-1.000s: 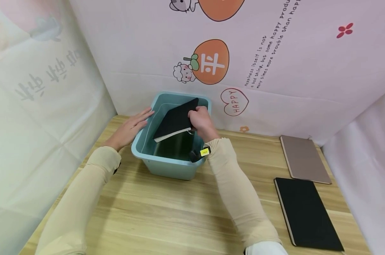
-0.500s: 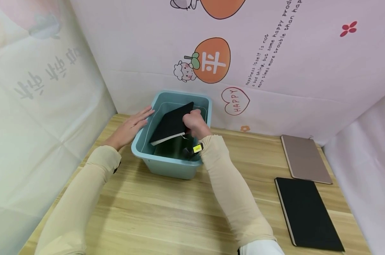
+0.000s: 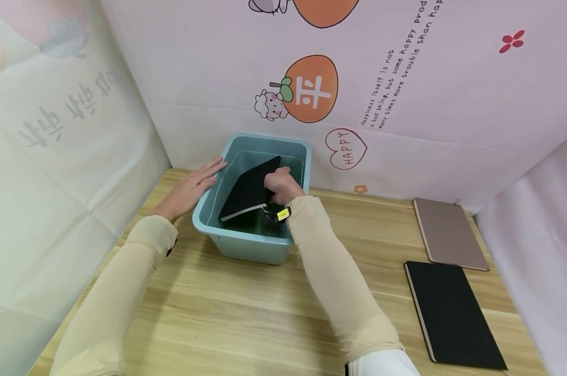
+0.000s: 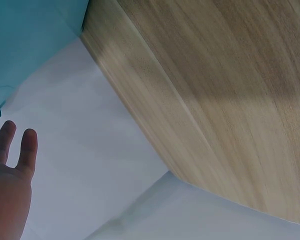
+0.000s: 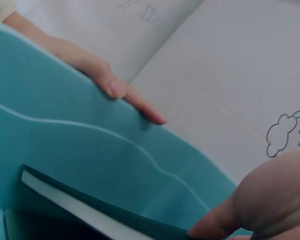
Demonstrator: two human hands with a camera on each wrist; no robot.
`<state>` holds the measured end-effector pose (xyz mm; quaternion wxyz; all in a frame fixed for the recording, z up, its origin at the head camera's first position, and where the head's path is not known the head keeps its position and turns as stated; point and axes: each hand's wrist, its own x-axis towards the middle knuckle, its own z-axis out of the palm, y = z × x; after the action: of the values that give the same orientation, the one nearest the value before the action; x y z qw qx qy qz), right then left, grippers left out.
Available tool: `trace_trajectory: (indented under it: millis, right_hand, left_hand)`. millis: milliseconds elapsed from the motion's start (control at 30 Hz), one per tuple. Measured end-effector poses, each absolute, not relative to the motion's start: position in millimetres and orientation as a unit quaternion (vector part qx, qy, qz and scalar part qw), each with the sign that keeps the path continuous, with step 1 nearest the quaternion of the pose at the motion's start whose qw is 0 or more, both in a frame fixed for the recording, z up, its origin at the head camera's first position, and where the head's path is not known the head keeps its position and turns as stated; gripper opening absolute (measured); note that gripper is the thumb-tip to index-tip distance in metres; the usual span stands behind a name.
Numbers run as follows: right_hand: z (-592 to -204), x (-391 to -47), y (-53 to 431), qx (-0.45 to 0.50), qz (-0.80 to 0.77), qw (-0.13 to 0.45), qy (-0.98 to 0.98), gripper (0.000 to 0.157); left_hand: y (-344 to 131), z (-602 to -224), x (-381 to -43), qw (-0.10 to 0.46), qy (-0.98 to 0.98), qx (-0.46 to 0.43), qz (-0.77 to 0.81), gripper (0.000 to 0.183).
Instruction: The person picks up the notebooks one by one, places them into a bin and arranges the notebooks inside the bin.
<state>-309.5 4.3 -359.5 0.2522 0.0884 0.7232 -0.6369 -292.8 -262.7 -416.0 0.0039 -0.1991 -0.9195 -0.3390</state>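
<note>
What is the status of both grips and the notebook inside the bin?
Right grip holding black notebook, tilted inside blue bin. Left grip resting on bin rim. Obstructions beneath notebook: cannot tell.

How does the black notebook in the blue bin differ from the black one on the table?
The held notebook tilts inside the bin; the other notebook lies flat on the table. The right hand grips the held notebook, while the other is untouched. Both have black covers and pale page edges.
</note>
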Motion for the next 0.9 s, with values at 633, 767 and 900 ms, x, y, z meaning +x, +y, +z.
trace_trajectory:
  millis: [633,767,900]
  right_hand:
    - [-367.4,-312.6,-3.0,0.037,-0.469,0.312,0.825,0.072]
    - [-369.2,-311.7,-1.5,0.016,-0.420,0.312,0.852,0.062]
    - [-369.3,-311.0,1.9,-0.001,-0.418,0.330,0.847,0.061]
  left_hand:
    - [-265.0,-416.0,-291.6,-0.002,-0.919,-0.197,-0.342,0.049]
    - [-264.4,-415.8,-291.7,-0.001,-0.920,-0.197,-0.340,0.048]
    - [-263.4,-415.6,-291.8,-0.002,-0.921,-0.197,-0.337,0.048]
